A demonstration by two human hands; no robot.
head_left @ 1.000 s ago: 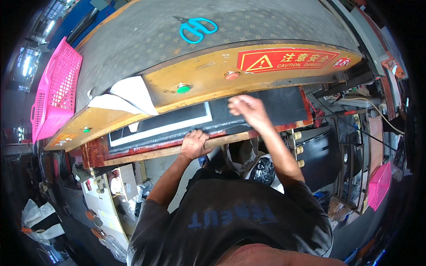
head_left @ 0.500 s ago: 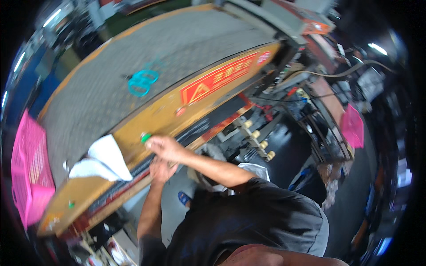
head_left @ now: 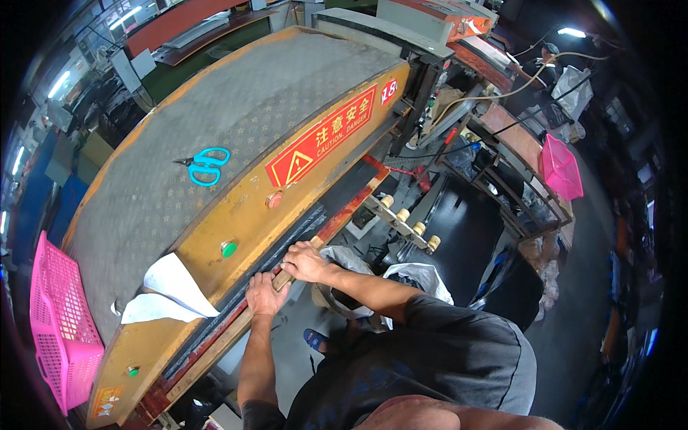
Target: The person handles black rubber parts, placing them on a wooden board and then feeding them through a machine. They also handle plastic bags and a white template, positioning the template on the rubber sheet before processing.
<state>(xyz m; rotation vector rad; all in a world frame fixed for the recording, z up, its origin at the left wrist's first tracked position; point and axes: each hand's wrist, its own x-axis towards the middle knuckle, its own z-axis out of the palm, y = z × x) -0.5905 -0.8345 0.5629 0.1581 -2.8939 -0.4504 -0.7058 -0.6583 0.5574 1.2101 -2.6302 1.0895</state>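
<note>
My right hand (head_left: 305,262) lies over a wooden rail (head_left: 285,278) along the machine's front, its fingers curled on the wood. Just to its left, my left hand (head_left: 265,294) grips the same rail. The thumbs and undersides are partly hidden. Above the hands runs a yellow machine beam (head_left: 244,222) with a green push button (head_left: 228,249) and a red button (head_left: 274,199). White folded paper or cloth (head_left: 175,290) hangs over the beam to the left. Scissors with turquoise handles (head_left: 206,168) rest on the grey patterned machine top (head_left: 165,208).
A pink basket (head_left: 64,315) stands at the left end of the machine. On the right are a pink bin (head_left: 560,168), a metal rack (head_left: 494,172) and a black sheet (head_left: 459,222). White sacks (head_left: 419,279) stand beside my body. A person (head_left: 542,72) is at the far right.
My right hand has left the green button and come down onto the wooden rail beside my left hand. The head view has shifted, and the scene appears sharper.
</note>
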